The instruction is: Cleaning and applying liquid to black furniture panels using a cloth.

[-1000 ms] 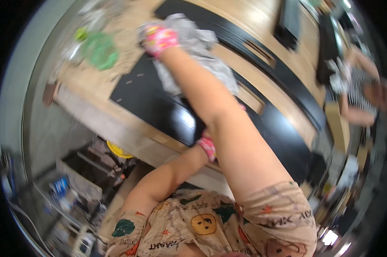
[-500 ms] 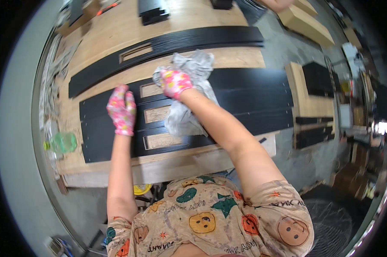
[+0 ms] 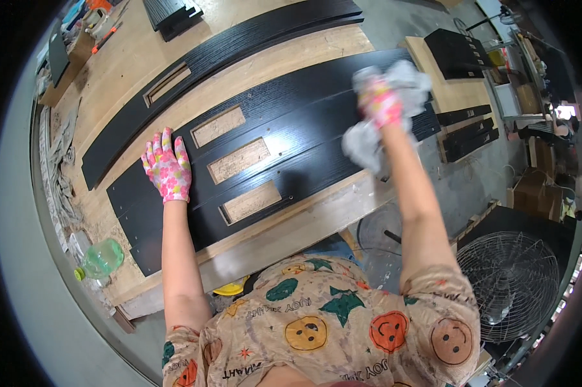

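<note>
Several long black boards [image 3: 316,138] with rectangular cut-outs lie side by side on the wooden workbench [image 3: 126,77]. My left hand [image 3: 169,169], in a pink flowered glove, rests on the left part of these boards with its fingers spread; it holds nothing. Toward their right end, my right hand [image 3: 380,106], gloved alike and smeared by motion, is closed on a crumpled pale grey rag [image 3: 408,84]. The rag lies over the boards' surface and hides part of it. Bare wood-coloured surface shows through the cut-outs.
Behind lies another pair of black boards [image 3: 233,45] with one cut-out. A green bottle [image 3: 102,259] lies at the bench's left edge. An orange-handled tool [image 3: 106,39] is at the far left. A caged fan [image 3: 510,284] stands at the lower right, and black pieces [image 3: 458,55] lie beyond the bench.
My right hand has swept the rag from the middle of the boards to their right end. My left hand has gone from partly curled to flat and spread. The view has turned.
</note>
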{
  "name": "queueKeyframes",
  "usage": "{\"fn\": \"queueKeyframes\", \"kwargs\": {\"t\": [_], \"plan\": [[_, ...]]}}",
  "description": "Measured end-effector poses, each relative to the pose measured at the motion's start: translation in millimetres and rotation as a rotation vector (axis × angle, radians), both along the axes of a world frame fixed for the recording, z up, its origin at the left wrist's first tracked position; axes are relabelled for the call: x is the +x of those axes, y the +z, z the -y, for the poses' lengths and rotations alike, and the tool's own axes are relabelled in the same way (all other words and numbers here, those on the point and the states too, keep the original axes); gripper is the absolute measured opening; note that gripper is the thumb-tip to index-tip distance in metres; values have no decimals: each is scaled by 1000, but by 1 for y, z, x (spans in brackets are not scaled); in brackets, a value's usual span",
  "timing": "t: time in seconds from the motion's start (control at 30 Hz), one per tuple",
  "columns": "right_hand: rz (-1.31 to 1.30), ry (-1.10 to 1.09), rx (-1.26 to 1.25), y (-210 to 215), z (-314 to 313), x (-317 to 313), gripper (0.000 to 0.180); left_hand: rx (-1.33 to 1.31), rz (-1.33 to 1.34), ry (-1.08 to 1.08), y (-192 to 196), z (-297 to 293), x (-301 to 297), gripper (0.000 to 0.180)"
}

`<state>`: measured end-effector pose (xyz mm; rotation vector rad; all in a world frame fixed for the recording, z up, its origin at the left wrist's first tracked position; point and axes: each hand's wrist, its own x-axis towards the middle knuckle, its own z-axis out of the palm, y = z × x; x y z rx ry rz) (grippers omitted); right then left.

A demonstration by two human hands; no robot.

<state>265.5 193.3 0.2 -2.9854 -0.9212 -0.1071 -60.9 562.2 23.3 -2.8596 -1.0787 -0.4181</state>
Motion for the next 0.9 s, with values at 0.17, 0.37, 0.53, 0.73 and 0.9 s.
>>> {"fn": "queueKeyframes", "kwargs": {"t": [0.17,0.37,0.53,0.73,0.9], "plan": [[-112,-87,97,35,-34,-35,27,7,-65,21,0,-4,-13,45],[-266,172,61,26,-50,-57,26,-13,-68,21,0,-1,-10,44],[-79,-240,10,55,12,13,25,-23,-35,19,1,-1,-8,44],[-560,131,88,29,-58,-162,15,-24,-81,31,0,-2,-12,43],[-232,-184,24,50,50,-34,31,-10,-55,-5,-2,-5,-10,42]]}}
